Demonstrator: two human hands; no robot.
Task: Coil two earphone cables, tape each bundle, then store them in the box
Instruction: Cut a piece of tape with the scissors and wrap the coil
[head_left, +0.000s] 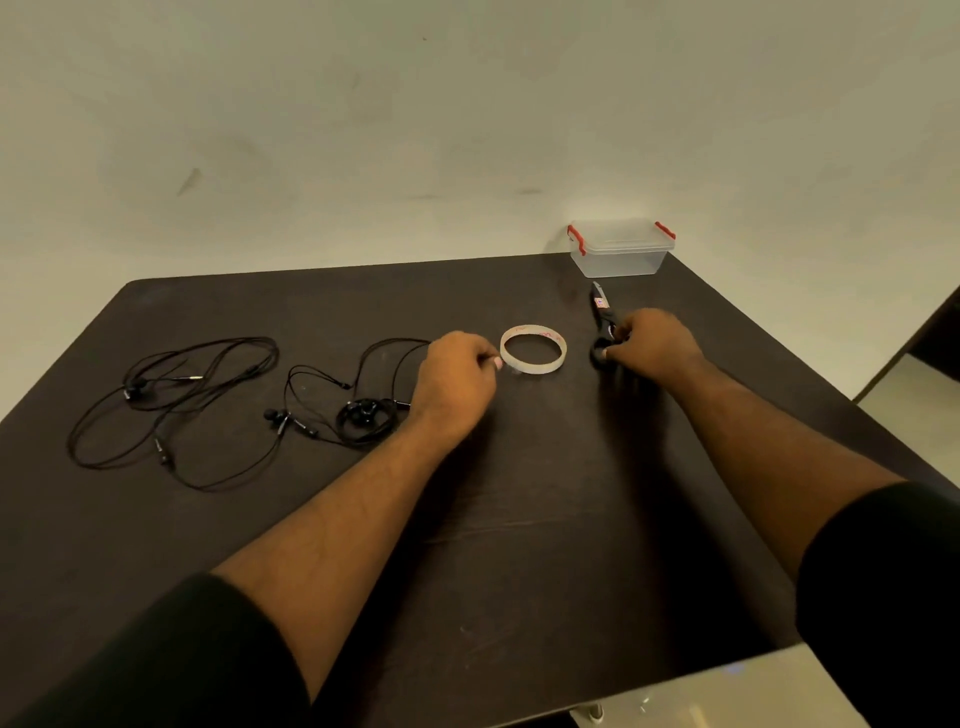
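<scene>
Two black earphone cables lie on the dark table. One earphone cable (171, 410) sprawls loose at the left. The other earphone cable (358, 410) is partly coiled, just left of my left wrist. A thin white tape roll (533, 349) lies flat at the centre. My left hand (457, 379) has curled fingers that touch the roll's left edge and seem to pinch the tape end. My right hand (652, 343) grips the handles of black scissors (601, 312), whose blades point away from me. A clear box (621, 249) with red clips stands at the far right edge, lid on.
The dark table (519, 519) ends close behind the box at a pale wall. Its right edge runs diagonally past my right forearm, with floor beyond. Bare tabletop lies between my forearms.
</scene>
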